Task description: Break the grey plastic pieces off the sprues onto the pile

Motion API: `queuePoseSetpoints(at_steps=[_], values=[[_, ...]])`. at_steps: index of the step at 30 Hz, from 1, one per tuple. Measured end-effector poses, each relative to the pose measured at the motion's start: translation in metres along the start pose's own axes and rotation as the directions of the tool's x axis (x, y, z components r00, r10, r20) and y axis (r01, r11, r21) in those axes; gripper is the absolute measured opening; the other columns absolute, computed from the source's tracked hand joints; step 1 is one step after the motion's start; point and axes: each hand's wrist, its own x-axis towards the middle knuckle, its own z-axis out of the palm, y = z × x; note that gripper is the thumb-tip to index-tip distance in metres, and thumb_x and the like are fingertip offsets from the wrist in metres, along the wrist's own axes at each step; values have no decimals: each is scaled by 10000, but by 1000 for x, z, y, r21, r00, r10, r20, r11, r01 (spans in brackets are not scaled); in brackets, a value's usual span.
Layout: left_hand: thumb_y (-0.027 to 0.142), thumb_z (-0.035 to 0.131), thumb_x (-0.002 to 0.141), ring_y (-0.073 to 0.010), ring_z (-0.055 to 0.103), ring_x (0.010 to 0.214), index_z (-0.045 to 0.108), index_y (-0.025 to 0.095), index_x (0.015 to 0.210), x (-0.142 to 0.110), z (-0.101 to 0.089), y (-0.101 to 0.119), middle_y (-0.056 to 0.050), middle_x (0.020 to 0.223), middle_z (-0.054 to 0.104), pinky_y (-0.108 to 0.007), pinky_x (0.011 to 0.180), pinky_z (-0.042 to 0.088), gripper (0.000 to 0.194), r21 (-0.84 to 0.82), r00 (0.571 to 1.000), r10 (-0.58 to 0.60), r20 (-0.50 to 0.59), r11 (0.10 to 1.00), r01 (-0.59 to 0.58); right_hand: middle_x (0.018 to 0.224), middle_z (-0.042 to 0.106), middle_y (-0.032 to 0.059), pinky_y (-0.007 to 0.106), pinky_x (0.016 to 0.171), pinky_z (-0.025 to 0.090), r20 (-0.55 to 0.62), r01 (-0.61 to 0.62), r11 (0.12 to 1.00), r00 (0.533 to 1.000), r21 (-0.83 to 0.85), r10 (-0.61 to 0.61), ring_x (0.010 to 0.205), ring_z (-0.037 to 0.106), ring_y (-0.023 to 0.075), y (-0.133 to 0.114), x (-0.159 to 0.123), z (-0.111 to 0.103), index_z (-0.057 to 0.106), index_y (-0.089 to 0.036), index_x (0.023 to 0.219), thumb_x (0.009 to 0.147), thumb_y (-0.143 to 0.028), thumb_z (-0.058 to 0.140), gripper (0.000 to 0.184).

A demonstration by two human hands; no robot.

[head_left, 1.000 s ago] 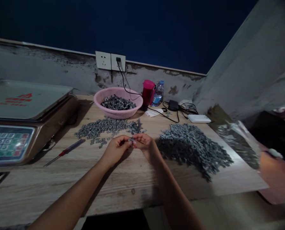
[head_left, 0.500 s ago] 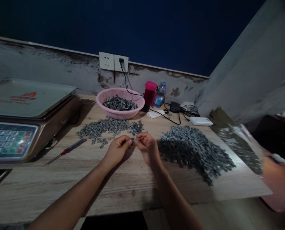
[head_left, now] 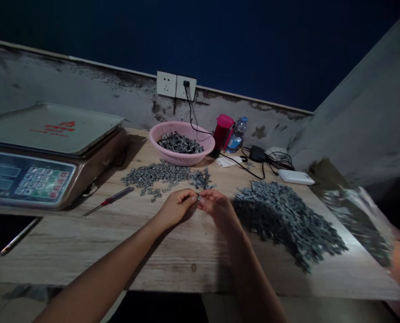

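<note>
My left hand [head_left: 176, 208] and my right hand [head_left: 217, 206] meet over the middle of the wooden table [head_left: 173, 251]. Both are closed in a pinch on one small grey part [head_left: 197, 197] held between their fingertips. A large heap of the same grey parts [head_left: 284, 217] lies just right of my right hand. A thinner spread of grey parts [head_left: 163, 174] lies beyond my hands. Behind it stands a pink basket [head_left: 182, 154] that holds more of them.
An electronic scale [head_left: 48, 154] fills the table's left side, with a red-handled screwdriver [head_left: 108, 202] beside it. At the back are a red cup [head_left: 223, 130], a water bottle [head_left: 236, 134], cables, a charger [head_left: 257, 154] and a white power bank [head_left: 296, 176]. A plastic bag [head_left: 354, 215] lies far right.
The view has shifted so everything sits further right in the picture. My hands stay together, still pinching the small part.
</note>
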Motion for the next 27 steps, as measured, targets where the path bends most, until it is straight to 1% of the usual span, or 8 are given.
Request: queuePoseSetpoints(at_steps=[3, 6, 8, 11, 13, 15, 20, 27], values=[[230, 508, 798, -142, 558, 738, 647, 168, 780, -1, 1, -2, -15, 767, 646, -241, 708, 396, 153, 142, 991, 104, -82, 986, -92, 639, 598, -20, 257, 616, 473, -62, 48, 996, 997, -73, -53, 579, 568, 113, 3, 2, 3, 591, -169, 825, 636, -262, 695, 235], [238, 533, 773, -148, 557, 713, 635, 169, 759, -1, 4, -8, -17, 743, 638, -244, 670, 399, 124, 150, 977, 67, -203, 988, -36, 619, 587, -22, 259, 568, 468, -168, 153, 936, 962, -317, -214, 555, 566, 131, 8, 3, 9, 556, -179, 812, 645, -254, 658, 210], [252, 540, 761, -140, 535, 656, 618, 164, 720, 0, 5, -12, -7, 680, 612, -239, 621, 387, 125, 91, 966, -16, -258, 995, 41, 666, 611, 1, 271, 592, 476, -189, 241, 790, 893, -564, -408, 590, 581, 146, 12, 1, 14, 560, -180, 809, 682, -246, 620, 155], [289, 552, 741, -123, 481, 583, 590, 159, 664, 2, 6, -17, 16, 589, 547, -228, 560, 351, 155, 0, 953, -108, -282, 994, 113, 789, 649, 42, 291, 678, 489, -43, 377, 486, 755, -789, -654, 694, 606, 161, 15, -3, 19, 586, -182, 857, 767, -226, 547, 108], [311, 558, 726, -112, 442, 552, 569, 158, 634, 2, 6, -17, 29, 552, 500, -221, 533, 324, 179, -57, 948, -141, -284, 990, 130, 828, 654, 54, 297, 720, 488, 60, 437, 359, 699, -825, -712, 754, 611, 165, 14, -5, 20, 598, -183, 866, 804, -196, 507, 110], [314, 560, 714, -101, 408, 532, 555, 156, 624, 1, 7, -15, 39, 538, 466, -215, 518, 303, 182, -133, 946, -177, -271, 980, 145, 824, 652, 57, 297, 743, 484, 109, 466, 316, 684, -827, -722, 784, 610, 167, 14, -4, 19, 603, -181, 842, 821, -171, 487, 118], [281, 564, 695, -91, 402, 533, 555, 156, 656, 0, 8, -6, 43, 573, 482, -212, 531, 307, 131, -277, 954, -206, -219, 950, 142, 799, 641, 47, 280, 682, 486, 32, 417, 442, 756, -795, -654, 731, 603, 163, 16, -2, 14, 594, -173, 886, 804, -193, 516, 115], [263, 535, 755, -128, 494, 664, 589, 160, 704, 1, 3, -7, 8, 671, 566, -237, 646, 366, 127, -49, 982, -45, -183, 998, 37, 713, 597, 10, 268, 592, 483, -93, 245, 838, 940, -488, -328, 621, 575, 144, 15, 5, 12, 587, -186, 857, 694, -237, 613, 172]])
